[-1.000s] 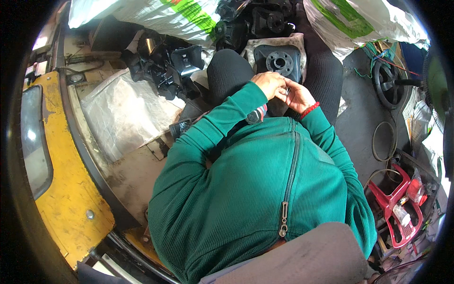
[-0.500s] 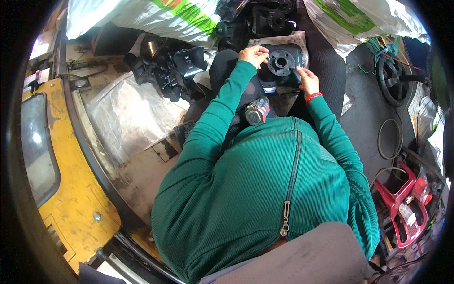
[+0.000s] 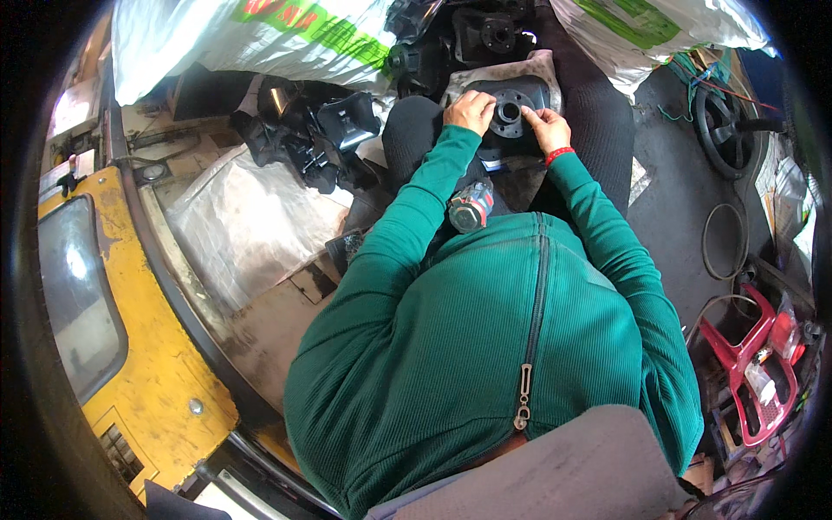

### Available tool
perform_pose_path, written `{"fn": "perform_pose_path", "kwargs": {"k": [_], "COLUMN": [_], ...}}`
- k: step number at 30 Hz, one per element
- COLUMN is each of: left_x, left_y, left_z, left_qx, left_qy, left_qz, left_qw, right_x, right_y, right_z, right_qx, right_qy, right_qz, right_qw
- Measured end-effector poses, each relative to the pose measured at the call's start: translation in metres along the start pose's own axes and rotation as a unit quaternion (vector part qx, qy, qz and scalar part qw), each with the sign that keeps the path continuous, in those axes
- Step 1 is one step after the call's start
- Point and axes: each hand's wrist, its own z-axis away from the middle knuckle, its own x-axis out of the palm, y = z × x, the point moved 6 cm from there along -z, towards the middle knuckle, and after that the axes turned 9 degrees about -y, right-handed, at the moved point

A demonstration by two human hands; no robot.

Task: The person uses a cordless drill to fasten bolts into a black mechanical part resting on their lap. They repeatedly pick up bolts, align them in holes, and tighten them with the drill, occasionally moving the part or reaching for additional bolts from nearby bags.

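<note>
Right now the black flanged hub (image 3: 506, 130) sits between my thighs, the open mouth of its round collar facing up toward my head, so the bore's axis runs roughly upright. Its base plate (image 3: 535, 89) looks like a rounded square, partly hidden by my hands; I can't make out a longer side.

My left hand (image 3: 469, 112) bends over the flange's left edge, fingers curled and bunched. My right hand (image 3: 549, 130) comes in from the other side, partly curled, thumb tip against the collar area; whether either pinches some small piece, I can't tell.

The hub is dark and smooth, its flat ring pierced with holes around the raised collar. Under it lies a stained, pale pad (image 3: 539, 66). My trousers (image 3: 414, 130) are black ribbed knit, my sleeves (image 3: 403, 208) finely ribbed green. Leftward, glossy black angular mouldings (image 3: 348, 120) lie heaped beside a wrinkled translucent plastic sheet (image 3: 251, 227).
</note>
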Motion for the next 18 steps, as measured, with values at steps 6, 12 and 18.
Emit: {"fn": "perform_pose_path", "kwargs": {"k": [6,12,18], "left_x": [0.0,0.007,0.013], "left_y": [0.017,0.0,0.008], "left_z": [-0.008,-0.031,-0.043], "left_qx": [0.043,-0.087,-0.123], "left_qy": [-0.046,-0.211,-0.297], "left_qz": [-0.09,-0.123,-0.206], "left_qw": [0.994,0.966,0.924], "right_x": [-0.001,0.0,0.004], "right_y": [-0.009,-0.004,-0.002], "right_z": [0.008,0.006,0.008], "right_qx": [-0.003,-0.041,-0.023], "right_qy": [0.006,0.012,0.01], "right_qz": [0.014,0.004,-0.008], "right_qw": [1.0,0.999,1.0]}}
